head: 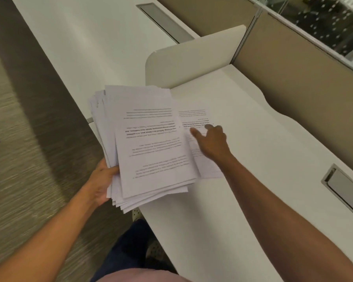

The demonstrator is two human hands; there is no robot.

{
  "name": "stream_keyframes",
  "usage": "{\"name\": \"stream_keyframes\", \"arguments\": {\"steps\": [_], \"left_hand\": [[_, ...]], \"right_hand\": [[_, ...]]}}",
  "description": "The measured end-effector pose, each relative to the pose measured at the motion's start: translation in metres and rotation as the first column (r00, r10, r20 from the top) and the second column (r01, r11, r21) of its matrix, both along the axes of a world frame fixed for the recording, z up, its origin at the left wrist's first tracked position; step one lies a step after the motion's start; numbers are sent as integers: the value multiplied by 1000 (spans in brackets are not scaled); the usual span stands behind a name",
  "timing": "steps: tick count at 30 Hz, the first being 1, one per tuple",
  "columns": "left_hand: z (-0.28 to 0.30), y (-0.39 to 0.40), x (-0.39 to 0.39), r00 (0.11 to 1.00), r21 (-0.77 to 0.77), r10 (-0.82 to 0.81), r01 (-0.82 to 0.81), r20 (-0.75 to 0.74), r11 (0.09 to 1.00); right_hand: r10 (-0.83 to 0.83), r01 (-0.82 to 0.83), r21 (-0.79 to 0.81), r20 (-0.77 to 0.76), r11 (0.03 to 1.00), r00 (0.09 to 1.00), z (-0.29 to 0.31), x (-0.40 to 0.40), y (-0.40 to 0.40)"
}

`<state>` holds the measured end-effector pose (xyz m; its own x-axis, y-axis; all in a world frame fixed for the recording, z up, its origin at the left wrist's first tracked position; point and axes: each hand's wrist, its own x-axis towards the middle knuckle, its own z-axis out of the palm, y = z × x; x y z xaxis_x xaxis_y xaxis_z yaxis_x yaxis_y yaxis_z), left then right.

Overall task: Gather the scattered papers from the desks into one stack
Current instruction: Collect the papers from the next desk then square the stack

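Observation:
My left hand (pixel 102 183) grips a thick, uneven stack of printed papers (pixel 149 143) by its lower left corner, held over the near edge of the white desk (pixel 253 180). A single printed sheet (pixel 196 117) lies flat on the desk, partly tucked under the stack's right side. My right hand (pixel 211 140) rests on that sheet with fingers spread and pressing down; it does not hold the sheet.
A beige divider panel (pixel 192 58) stands behind the papers, with a taller tan partition (pixel 304 78) on the right. Metal cable slots (pixel 344 188) sit in the desk at right and in the far desk (pixel 163 21). Carpeted floor (pixel 18 159) lies to the left.

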<state>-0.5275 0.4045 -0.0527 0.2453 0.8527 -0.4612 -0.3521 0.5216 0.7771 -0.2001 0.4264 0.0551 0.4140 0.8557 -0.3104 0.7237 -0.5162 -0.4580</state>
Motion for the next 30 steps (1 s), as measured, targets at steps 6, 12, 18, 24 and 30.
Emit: {"name": "stream_keyframes", "arguments": {"steps": [6, 12, 18, 24, 30], "left_hand": [[-14, 1, -36, 998, 14, 51, -51, -20, 999], [-21, 2, -57, 997, 48, 69, -68, -22, 997], [-22, -2, -70, 999, 69, 30, -27, -32, 997], [-33, -7, -78, 998, 69, 48, -46, -32, 997], [-35, -12, -81, 998, 42, 52, -51, -21, 998]], "right_hand": [[-190, 204, -234, 85, 951, 978, -41, 30, 11], [-286, 290, -282, 55, 915, 957, -53, 37, 20], [-306, 333, -359, 130, 872, 943, -48, 35, 29], [-375, 348, -309, -31, 885, 927, -47, 40, 37], [-328, 335, -188, 65, 923, 942, -51, 47, 31]]}}
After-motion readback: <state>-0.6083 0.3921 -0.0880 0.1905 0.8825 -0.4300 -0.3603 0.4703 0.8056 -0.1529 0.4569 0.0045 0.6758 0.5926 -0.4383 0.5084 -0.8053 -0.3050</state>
